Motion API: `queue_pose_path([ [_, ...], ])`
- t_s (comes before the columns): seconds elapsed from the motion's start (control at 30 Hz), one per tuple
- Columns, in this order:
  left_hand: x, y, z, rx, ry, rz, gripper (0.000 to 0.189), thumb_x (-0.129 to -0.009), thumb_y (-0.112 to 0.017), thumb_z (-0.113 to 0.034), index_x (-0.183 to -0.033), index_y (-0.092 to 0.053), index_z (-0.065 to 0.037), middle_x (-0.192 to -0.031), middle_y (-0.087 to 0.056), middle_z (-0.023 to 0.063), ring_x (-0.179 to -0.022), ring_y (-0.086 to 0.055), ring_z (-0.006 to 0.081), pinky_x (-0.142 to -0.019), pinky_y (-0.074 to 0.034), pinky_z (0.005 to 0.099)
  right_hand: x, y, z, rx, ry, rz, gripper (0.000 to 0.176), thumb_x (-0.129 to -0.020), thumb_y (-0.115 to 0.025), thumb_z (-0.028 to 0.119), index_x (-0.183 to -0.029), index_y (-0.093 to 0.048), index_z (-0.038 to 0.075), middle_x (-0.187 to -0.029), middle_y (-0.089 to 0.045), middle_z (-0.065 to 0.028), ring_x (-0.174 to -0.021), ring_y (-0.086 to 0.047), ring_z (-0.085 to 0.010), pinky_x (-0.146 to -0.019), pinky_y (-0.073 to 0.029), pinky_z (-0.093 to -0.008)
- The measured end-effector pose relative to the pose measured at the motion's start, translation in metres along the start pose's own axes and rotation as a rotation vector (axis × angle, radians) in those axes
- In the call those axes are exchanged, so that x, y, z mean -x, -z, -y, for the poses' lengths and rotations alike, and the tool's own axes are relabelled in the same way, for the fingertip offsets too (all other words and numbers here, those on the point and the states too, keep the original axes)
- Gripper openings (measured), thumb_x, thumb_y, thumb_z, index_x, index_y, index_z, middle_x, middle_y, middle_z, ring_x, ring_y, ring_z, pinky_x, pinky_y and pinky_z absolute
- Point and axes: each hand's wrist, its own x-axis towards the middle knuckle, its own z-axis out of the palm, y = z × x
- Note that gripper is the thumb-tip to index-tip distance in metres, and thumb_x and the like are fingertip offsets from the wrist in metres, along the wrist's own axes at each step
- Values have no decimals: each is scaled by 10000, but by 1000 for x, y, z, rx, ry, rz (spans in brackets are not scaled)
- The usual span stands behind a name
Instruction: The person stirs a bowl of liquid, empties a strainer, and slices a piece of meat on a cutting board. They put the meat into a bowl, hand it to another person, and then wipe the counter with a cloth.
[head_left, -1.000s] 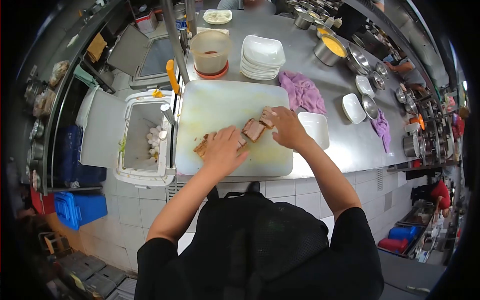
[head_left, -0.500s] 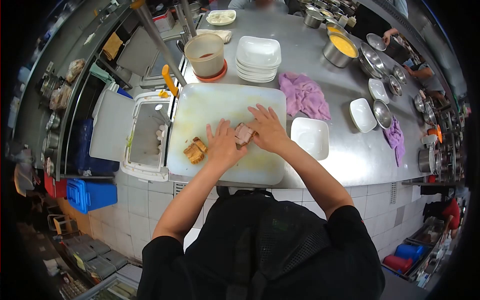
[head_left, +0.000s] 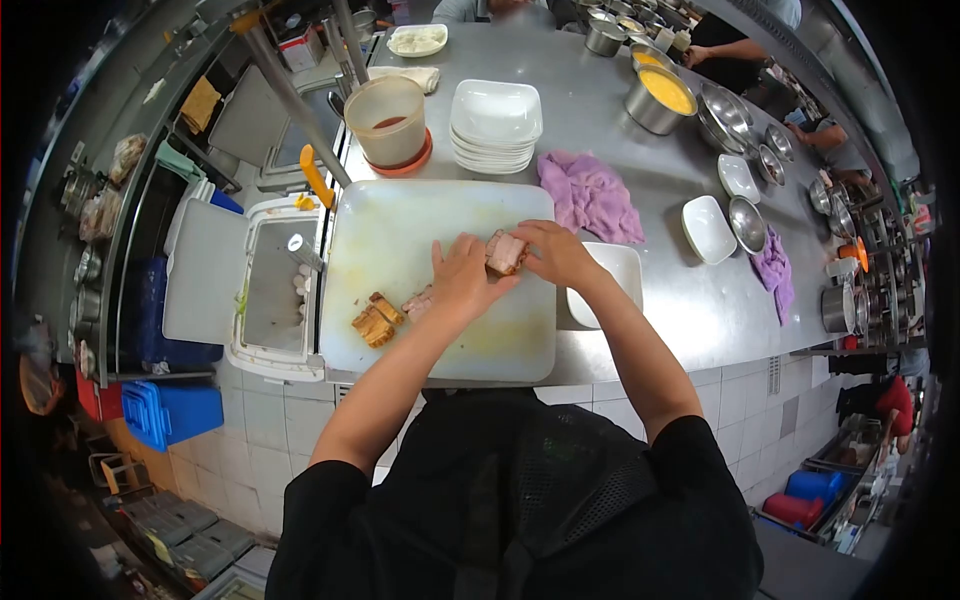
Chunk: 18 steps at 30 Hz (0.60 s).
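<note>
Two hands (head_left: pixel 467 280), one chopping board (head_left: pixel 410 225)
Clocked from the board: one tub (head_left: pixel 385 120) at eleven, one food-filled dish (head_left: pixel 418 53) at twelve, one dish stack (head_left: pixel 495 125) at one, two purple cloths (head_left: pixel 590 200) at two and three, three single white dishes (head_left: pixel 709 230) between two and three; meat pieces (head_left: pixel 507 251) partly hidden, count unclear

The cutting board (head_left: pixel 430 212) is milky white, mottled with faint yellow stains. The upper meat piece (head_left: pixel 505 253) shows a pinkish cut face edged in brown; the lower-left meat pieces (head_left: pixel 374 326) are golden brown. The larger towel (head_left: pixel 590 197) is lilac, the stacked dishes (head_left: pixel 496 112) white, the tub (head_left: pixel 392 145) translucent beige above an orange-red base (head_left: pixel 425 160). The liquid (head_left: pixel 666 90) in the silver pot (head_left: pixel 650 119) is yellow; the sleeves (head_left: pixel 318 500) are black.
</note>
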Motion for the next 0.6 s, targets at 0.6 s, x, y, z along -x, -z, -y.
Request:
queue_pose_path([
  [0.6,90,49,71,-325,-16,93,643,-645,-724,-308,-1155,-475,-6,-1330,-417,153,-1337,-286,293,-1099,-126,555,16,-90,106,96,52,170,539,-737,-684,230,-1185,-466,24,-1064,-490,-159,-992,-544,-318,-797,-480,-396],
])
